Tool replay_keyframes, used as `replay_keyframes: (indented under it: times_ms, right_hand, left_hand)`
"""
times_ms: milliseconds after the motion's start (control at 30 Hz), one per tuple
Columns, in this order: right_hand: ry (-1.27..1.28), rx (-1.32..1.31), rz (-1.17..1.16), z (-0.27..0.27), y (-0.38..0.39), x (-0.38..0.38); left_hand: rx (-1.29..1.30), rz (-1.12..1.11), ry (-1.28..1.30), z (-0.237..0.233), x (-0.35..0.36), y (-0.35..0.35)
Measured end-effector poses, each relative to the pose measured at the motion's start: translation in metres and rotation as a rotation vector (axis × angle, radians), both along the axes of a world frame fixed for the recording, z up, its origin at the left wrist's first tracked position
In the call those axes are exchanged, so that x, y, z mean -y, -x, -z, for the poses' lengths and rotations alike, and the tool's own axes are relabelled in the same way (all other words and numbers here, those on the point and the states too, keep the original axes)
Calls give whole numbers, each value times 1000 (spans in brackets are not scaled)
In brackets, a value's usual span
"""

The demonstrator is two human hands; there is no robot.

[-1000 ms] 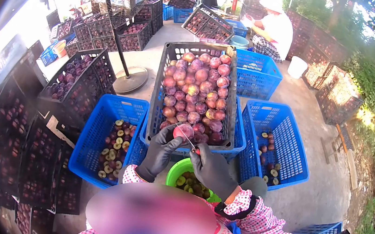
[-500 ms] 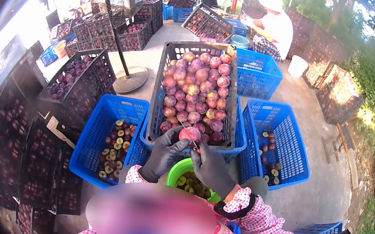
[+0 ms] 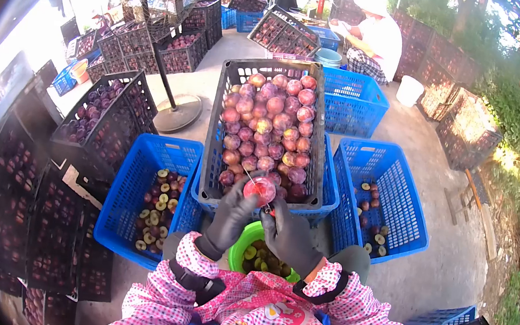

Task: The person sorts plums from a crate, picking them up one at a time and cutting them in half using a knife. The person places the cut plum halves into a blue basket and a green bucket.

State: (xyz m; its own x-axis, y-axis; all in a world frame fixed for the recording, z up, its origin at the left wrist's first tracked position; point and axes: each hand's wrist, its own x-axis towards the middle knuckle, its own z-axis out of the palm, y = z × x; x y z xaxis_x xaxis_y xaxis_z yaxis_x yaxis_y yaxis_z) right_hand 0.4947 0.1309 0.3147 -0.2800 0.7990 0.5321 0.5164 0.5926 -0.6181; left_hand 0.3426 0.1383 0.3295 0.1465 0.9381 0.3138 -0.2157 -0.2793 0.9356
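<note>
My left hand [image 3: 229,222], in a dark grey glove, grips a red plum [image 3: 260,190] above the near edge of a black crate [image 3: 214,131] heaped with whole plums. In my gloved right hand [image 3: 293,237] is a small knife [image 3: 268,210] with a red handle, held right at the plum. Its thin blade lies across the plum, and the tip shows beyond the upper left side. Below both hands sits a bright green bowl [image 3: 237,251] with cut fruit pieces inside.
Blue crates with halved plums stand left [image 3: 113,209] and right [image 3: 416,237]. The black crate rests on another blue crate [image 3: 329,190]. Stacked crates [image 3: 15,197] line the left, beside a fan stand [image 3: 178,113]. Another person [image 3: 379,41] sits at the back right.
The plum has turned slightly in my left hand, with the knife still against it. My head view has shifted a little, and more of both sleeves shows.
</note>
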Motion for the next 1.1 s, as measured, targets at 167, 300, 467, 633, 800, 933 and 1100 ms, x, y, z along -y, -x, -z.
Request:
replay_keyframes:
  times_ms: [167,300,467,633,800,933,1100]
  right_hand:
    - [49,18,-6,-3,-2,-5]
    - [20,23,-51,-2,-5,-2]
    - [102,27,-38,4,-1,-4]
    - [37,-77,-62,6,-4,-10]
    - [403,-99,-113,-32,-17,0]
    - [102,35,79,-32,-30,-27]
    - [664,-196,-316,-3,-26,-39]
  left_hand:
    - [102,108,196,1,0,12]
    - [169,79,128,-1,4,8]
    - [399,196,389,4,5,9]
    - [-186,-123,-53,21,-9,17]
    - [-279,-75,-13,44,-23,32]
    - [150,256,225,37,-16,34]
    - [267,554,414,25,-1,20]
